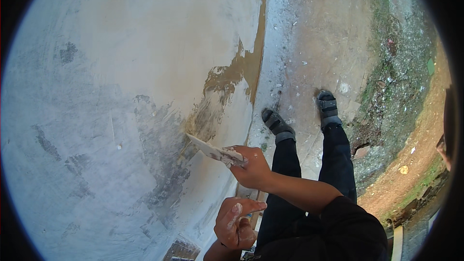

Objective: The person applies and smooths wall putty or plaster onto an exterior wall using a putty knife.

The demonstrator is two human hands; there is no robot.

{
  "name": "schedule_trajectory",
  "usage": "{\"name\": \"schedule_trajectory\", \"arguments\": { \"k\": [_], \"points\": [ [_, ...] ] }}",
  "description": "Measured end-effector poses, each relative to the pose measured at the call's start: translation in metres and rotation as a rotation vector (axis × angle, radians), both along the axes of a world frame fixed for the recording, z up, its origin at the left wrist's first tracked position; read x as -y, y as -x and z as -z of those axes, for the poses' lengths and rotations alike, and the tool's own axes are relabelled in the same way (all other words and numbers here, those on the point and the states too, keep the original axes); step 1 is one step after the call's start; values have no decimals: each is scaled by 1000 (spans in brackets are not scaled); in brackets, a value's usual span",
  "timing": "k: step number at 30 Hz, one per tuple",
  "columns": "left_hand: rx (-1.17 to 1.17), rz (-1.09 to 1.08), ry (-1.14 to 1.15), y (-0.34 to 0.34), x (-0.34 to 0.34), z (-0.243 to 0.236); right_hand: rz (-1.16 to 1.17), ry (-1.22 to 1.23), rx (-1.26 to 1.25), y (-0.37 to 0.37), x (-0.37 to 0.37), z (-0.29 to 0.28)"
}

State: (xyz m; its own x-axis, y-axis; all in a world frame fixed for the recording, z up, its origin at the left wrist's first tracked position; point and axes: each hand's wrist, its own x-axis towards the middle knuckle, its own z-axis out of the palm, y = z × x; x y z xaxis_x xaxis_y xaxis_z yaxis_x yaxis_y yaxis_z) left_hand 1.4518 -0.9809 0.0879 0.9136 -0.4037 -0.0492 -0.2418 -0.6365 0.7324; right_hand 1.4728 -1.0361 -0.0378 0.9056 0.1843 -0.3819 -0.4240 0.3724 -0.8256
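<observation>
Clasped in the right hand (251,166), the putty-smeared blade (208,150) seems to touch the wall (145,38) at a dark, streaky patch near its bottom edge; the left hand (234,224) curls loosely, apparently empty. I'd favour a shallow angle and long, even pressure.

A: How was the right hand (252,166) held?

B: It was closed in a grip, at the end of a bare forearm (302,191) that reached leftward from a dark sleeve (356,224)

A: And the left hand (234,226)?

B: It hung lower, near the right one but apart, half curled, with one digit stretched rightward and pale smears on the skin; its forearm rose from the lower edge

A: The legs (337,159)?

B: They stood apart, the right foot (328,110) slightly ahead
</observation>
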Motion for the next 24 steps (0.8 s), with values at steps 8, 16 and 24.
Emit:
{"name": "schedule_trajectory", "arguments": {
  "k": [8, 16, 24],
  "points": [
    [-48, 15, -9, 11, 5, 14, 251, -87, -287, -45, -10, 126],
    [-56, 9, -6, 14, -1, 10, 344, -199, -285, -34, 1, 128],
    [-13, 8, -20, 19, -11, 6, 274, 394, 141, -33, -30, 45]
  ]
}}
